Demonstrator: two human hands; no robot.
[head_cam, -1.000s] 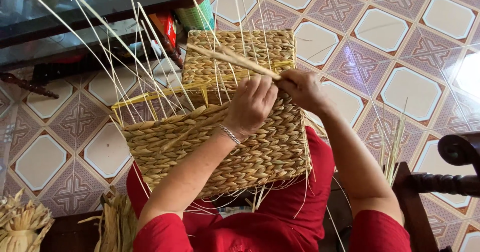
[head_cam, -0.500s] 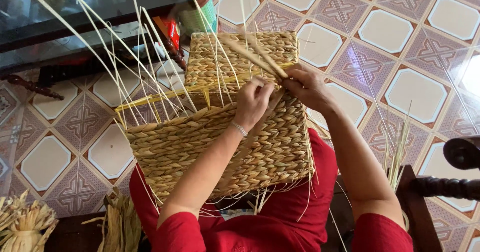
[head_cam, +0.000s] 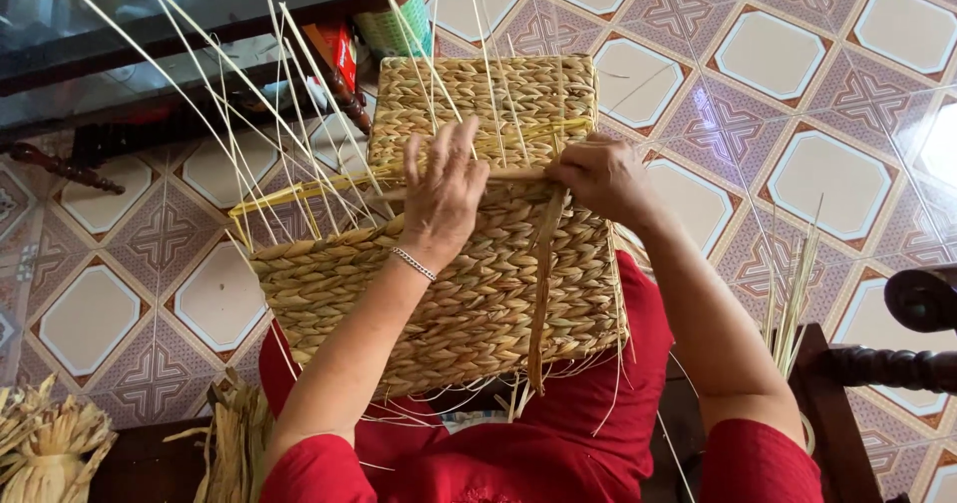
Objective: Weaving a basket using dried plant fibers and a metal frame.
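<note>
While the woven basket (head_cam: 439,284) sits on the person's lap in red clothing, rim pointing away toward the tiled floor (head_cam: 797,84), both hands work at its top edge. Left hand (head_cam: 439,199): fingers spread, palm flat against the basket wall, grip open, holding nothing. Right hand (head_cam: 598,176): grip closed on a flat straw strand (head_cam: 544,274), which hangs down over the outer wall past the basket's bottom edge. Thin pale stakes (head_cam: 249,134) fan up from the rim. Straw bundles (head_cam: 45,448) lie at lower left. Dark wooden chair (head_cam: 897,363) just beside the right arm.
</note>
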